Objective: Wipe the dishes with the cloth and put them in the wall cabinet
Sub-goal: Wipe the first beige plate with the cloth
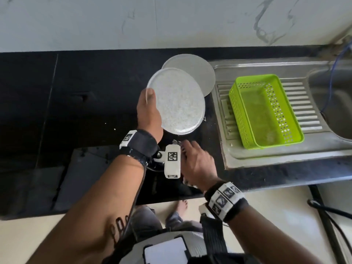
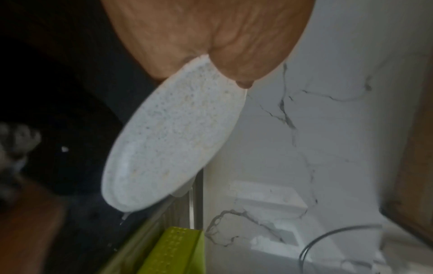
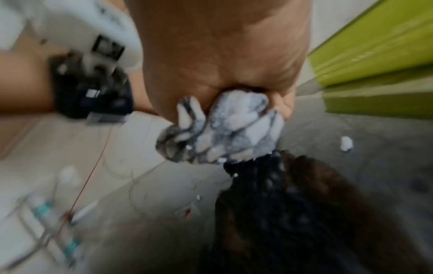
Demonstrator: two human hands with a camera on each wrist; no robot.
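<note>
My left hand (image 1: 149,109) grips a white speckled plate (image 1: 179,101) by its left rim, thumb on top, and holds it tilted above the black counter. The left wrist view shows the same plate (image 2: 173,135) pinched at its upper edge by that hand (image 2: 220,61). A second white plate (image 1: 200,71) lies on the counter just behind it, partly hidden. My right hand (image 1: 196,162) is below the held plate, fingers curled round a bunched white and grey cloth (image 3: 225,128). In the head view the cloth is almost wholly hidden under the hand.
A green perforated basket (image 1: 264,111) stands empty on the steel drainboard (image 1: 308,103) to the right, with the sink bowl (image 1: 335,103) beyond it. A marble wall (image 1: 171,21) backs the black counter (image 1: 76,92). Cables hang at the lower right.
</note>
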